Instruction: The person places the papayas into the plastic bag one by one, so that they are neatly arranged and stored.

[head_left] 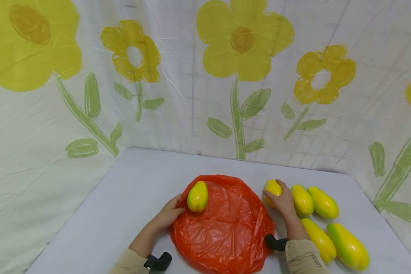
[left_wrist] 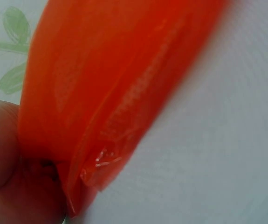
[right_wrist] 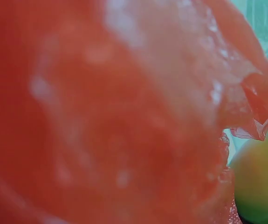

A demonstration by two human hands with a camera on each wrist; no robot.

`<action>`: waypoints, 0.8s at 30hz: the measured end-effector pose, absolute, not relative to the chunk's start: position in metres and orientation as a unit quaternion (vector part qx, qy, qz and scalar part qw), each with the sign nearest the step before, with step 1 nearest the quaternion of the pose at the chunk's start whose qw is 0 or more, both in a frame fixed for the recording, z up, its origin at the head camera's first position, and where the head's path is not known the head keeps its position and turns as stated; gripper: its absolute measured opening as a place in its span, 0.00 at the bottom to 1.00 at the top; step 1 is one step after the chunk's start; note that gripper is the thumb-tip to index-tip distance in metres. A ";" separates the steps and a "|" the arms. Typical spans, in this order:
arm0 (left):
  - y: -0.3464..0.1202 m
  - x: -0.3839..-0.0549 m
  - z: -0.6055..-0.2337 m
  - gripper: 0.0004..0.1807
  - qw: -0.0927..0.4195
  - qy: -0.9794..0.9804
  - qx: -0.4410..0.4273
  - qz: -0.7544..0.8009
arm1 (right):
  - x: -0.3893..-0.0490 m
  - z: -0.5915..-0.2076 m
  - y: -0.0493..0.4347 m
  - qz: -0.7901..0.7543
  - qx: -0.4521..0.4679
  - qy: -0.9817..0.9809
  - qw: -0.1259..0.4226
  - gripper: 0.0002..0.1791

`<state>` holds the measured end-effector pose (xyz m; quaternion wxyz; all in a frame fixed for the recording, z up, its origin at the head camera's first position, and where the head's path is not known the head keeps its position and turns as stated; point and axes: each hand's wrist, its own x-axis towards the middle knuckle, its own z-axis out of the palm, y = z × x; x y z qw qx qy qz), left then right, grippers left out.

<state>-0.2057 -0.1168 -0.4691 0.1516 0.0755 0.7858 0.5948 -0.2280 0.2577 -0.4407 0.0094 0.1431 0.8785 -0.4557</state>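
A red plastic bag [head_left: 226, 232] lies spread wide on the table, and a yellow-green papaya [head_left: 198, 198] sits inside at its far left. My left hand [head_left: 167, 215] holds the bag's left rim between thumb and fingers; the left wrist view shows the red film [left_wrist: 101, 84] beside the thumb. To the right of the bag, my right hand [head_left: 282, 201] grips another papaya [head_left: 272, 186] with thumb and fingers around it. Blurred red film [right_wrist: 124, 121] fills most of the right wrist view, with part of a papaya [right_wrist: 259, 182] at its right edge.
Several more papayas [head_left: 348, 246] lie on the white table [head_left: 123, 190] to the right of my right hand, two of them [head_left: 302, 200] close beside it. A curtain [head_left: 178, 114] with printed flowers hangs behind the table. Both wrists wear black devices [head_left: 159, 262].
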 end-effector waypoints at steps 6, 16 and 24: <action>-0.117 -0.206 -0.470 0.29 0.151 0.786 0.080 0.594 | -0.228 -0.442 0.258 -0.461 0.148 0.875 0.012 0.44; -0.117 -0.207 -0.471 0.29 0.146 0.787 0.085 0.594 | -0.229 -0.440 0.254 -0.479 0.153 0.864 0.011 0.43; -0.119 -0.208 -0.472 0.29 0.147 0.785 0.090 0.595 | -0.231 -0.430 0.250 -0.490 0.160 0.857 0.003 0.43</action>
